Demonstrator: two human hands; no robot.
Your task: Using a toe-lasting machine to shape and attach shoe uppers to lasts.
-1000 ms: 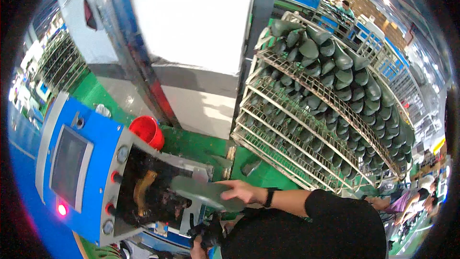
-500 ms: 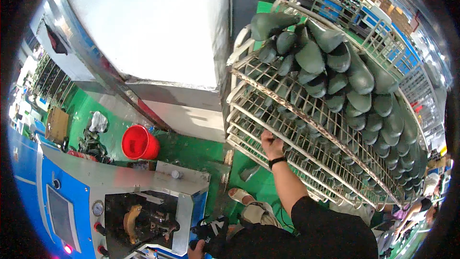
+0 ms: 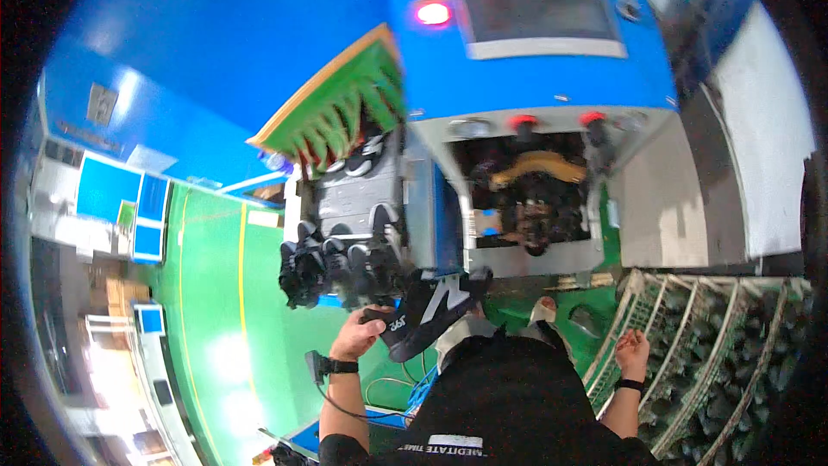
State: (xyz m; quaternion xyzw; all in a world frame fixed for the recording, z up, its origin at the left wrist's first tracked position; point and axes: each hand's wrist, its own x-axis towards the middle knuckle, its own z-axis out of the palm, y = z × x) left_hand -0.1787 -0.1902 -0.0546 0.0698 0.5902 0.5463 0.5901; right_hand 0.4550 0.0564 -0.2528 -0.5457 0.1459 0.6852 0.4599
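A black shoe with a white zigzag stripe is in my left hand, whose fingers close on one end of it. The shoe is held in front of my body, below the blue machine. My right hand is beside the left side of a pale wire rack. Its fingers are curled in, and whatever they hold, if anything, cannot be made out. Dark green shoe lasts fill the rack's shelves.
Several black-and-white shoes stand at the end of a grey conveyor, under a green fringed curtain. The machine's opening holds a curved tan part. Green floor with yellow lines lies to the left.
My view has swung left from the rack to the machine and conveyor. The left hand and the black shoe now show fully. My right hand remains beside the rack, its fingers still curled.
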